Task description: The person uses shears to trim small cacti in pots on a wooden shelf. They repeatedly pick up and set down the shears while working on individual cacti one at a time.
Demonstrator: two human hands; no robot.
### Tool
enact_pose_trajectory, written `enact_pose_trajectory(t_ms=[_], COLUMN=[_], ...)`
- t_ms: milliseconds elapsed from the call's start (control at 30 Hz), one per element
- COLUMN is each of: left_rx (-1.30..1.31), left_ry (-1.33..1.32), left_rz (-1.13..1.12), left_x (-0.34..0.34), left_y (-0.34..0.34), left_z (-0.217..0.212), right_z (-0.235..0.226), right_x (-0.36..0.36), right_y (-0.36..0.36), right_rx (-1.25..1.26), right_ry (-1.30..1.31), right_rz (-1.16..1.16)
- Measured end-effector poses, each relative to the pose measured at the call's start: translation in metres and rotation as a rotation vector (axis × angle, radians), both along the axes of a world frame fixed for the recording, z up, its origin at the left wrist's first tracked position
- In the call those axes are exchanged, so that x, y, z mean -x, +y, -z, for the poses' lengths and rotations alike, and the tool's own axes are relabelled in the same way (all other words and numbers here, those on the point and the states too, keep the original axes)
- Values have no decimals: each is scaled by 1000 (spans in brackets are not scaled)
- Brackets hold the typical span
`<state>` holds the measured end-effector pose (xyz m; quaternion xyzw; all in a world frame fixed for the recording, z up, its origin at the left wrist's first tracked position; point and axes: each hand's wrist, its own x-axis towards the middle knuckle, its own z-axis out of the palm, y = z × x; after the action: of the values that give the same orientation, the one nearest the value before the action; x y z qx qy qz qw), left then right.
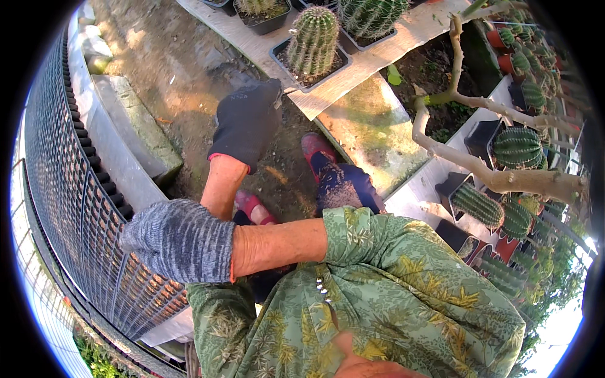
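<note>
Two hands: left hand (247,124) is hovering beside potted cactus (313,47), ideally avoiding spines (320,31)
Right hand (179,241): overlapping left forearm (225,183)
Fingers: hiding; cannot tell whether clamped

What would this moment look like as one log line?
dark-gloved left hand: near potted cactus | striped-gloved right hand: in front of left forearm | grips: unclear

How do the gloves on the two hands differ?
The left glove looks plain and dark; the right glove is striped in grey and dark tones. The left glove is near the square cactus pot; the right glove sits lower in view. Both have reddish cuff edges.
</note>
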<state>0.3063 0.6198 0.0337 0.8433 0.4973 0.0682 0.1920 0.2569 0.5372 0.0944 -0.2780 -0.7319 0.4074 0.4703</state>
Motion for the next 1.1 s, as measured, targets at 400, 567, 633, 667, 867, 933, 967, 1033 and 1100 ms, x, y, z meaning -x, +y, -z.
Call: enact_pose_trajectory(t_ms=[400,567,633,667,867,933,967,1033,1100], left_rx=[-131,-180,-235,-255,-257,-218,-233,-228,-205], left_ry=[-51,14,76,72,14,44,23,8,103], left_rz=[62,53,36,42,96,97,91,73,50], left_x=[-18,-22,-21,-20,-22,-25,-24,-23,-21], left_y=[-3,-2,-1,0,1,1,1,0,1], left_z=[14,8,4,3,3,4,4,3,1], right_z=[-16,-17,-16,-16,-17,-18,-19,-18,-17], right_x=[-18,-27,-25,-24,-26,-27,-28,-28,-27], right_y=[-7,-7,-6,-5,-6,-6,-5,-4,-3], right_rx=[160,109,119,116,122,110,101,95,109], right_ry=[106,75,113,131,99,47,2,17,113], right_rz=[98,49,34,30,50,36,22,8,-4])
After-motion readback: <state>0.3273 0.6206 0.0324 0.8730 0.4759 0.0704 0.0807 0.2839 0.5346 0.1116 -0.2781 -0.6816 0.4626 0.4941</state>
